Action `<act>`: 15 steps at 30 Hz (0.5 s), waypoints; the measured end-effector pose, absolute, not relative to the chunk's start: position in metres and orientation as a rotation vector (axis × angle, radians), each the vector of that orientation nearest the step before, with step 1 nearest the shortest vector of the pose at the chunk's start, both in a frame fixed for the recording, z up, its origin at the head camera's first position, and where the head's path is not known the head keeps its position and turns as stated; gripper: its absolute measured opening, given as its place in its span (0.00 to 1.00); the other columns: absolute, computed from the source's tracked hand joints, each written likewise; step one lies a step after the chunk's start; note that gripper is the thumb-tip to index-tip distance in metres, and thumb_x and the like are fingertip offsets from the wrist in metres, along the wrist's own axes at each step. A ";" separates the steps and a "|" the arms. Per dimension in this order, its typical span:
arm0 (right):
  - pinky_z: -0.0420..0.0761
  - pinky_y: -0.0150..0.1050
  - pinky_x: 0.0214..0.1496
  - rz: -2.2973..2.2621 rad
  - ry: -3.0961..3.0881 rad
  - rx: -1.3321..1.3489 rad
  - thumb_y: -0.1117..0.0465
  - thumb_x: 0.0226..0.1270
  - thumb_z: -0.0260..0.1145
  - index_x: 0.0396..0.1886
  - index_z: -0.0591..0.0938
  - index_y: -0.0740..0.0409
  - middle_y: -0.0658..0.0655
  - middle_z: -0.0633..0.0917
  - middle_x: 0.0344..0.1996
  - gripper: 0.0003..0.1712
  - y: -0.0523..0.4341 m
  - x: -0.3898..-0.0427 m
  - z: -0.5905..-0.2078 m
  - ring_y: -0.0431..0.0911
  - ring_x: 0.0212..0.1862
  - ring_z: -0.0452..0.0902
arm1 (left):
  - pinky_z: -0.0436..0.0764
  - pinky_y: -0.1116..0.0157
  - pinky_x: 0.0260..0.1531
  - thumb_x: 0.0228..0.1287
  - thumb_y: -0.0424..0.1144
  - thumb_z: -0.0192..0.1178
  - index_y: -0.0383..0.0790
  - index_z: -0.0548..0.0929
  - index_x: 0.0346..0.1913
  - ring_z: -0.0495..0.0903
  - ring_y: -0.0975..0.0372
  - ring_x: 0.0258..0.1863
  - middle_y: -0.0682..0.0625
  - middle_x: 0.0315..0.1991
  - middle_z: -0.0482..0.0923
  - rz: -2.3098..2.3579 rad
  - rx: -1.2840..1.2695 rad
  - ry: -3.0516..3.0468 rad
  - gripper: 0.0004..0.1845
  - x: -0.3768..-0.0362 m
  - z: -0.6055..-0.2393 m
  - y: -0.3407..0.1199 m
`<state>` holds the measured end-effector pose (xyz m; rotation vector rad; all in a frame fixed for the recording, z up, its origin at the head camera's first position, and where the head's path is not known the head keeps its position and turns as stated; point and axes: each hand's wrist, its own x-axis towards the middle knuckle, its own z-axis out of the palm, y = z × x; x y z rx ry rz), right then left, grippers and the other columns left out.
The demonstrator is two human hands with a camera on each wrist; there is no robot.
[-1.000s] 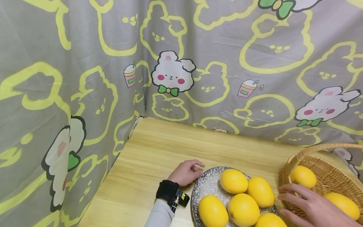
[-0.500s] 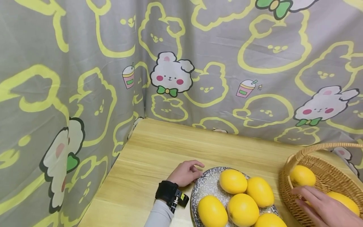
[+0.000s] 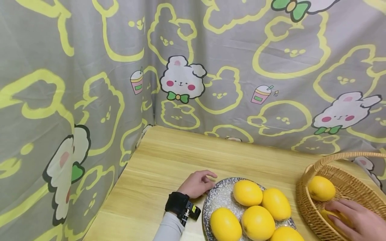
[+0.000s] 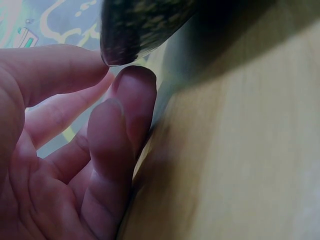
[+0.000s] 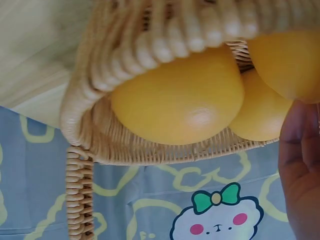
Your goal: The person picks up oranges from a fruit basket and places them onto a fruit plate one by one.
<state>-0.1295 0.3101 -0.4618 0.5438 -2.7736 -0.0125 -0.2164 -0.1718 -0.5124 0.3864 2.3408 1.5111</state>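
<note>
Head view: table (image 3: 169, 160) near edge carries speckled plate (image 3: 217, 197) with five lemons; wicker basket (image 3: 307, 204) at right edge. Left hand (image 3: 197, 183), fingers loosely curled, rests against plate rim, holding nothing. Right hand (image 3: 359, 221) inside basket, fingers closing over lemon (image 3: 331, 214); grasp apparently under way, lift to follow.

Left wrist view: fingertips (image 4: 132, 95) touching rim underside.

Right wrist view: basket lemons close; grip completeness cannot be told.

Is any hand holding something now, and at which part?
The right hand closes over the top of a lemon in the basket. The left hand only rests at the plate rim, holding nothing.
</note>
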 end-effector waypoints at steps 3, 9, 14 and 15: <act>0.76 0.33 0.30 -0.043 -2.744 0.572 0.51 0.39 0.87 0.30 0.84 0.35 0.35 0.81 0.30 0.20 0.314 -0.129 -0.465 0.23 0.34 0.71 | 0.78 0.68 0.30 0.72 0.41 0.64 0.47 0.85 0.58 0.82 0.65 0.28 0.52 0.37 0.86 1.518 0.382 2.333 0.15 -0.216 -0.513 -0.172; 0.77 0.35 0.31 -0.071 -2.728 0.601 0.50 0.31 0.89 0.29 0.82 0.30 0.34 0.80 0.30 0.25 0.318 -0.130 -0.470 0.26 0.33 0.71 | 0.79 0.68 0.30 0.73 0.41 0.64 0.47 0.85 0.58 0.82 0.65 0.28 0.52 0.37 0.86 1.519 0.385 2.332 0.14 -0.217 -0.513 -0.172; 0.76 0.36 0.31 -0.102 -2.774 0.561 0.50 0.32 0.89 0.28 0.81 0.28 0.33 0.79 0.31 0.26 0.319 -0.130 -0.471 0.27 0.33 0.71 | 0.79 0.68 0.30 0.73 0.41 0.63 0.47 0.85 0.58 0.82 0.65 0.28 0.52 0.37 0.86 1.515 0.389 2.330 0.14 -0.217 -0.514 -0.172; 0.77 0.37 0.32 -0.105 -2.779 0.557 0.50 0.32 0.89 0.29 0.81 0.28 0.33 0.79 0.31 0.26 0.319 -0.130 -0.471 0.27 0.33 0.71 | 0.79 0.68 0.30 0.73 0.41 0.63 0.47 0.85 0.58 0.82 0.64 0.28 0.52 0.37 0.86 1.514 0.390 2.330 0.15 -0.217 -0.513 -0.171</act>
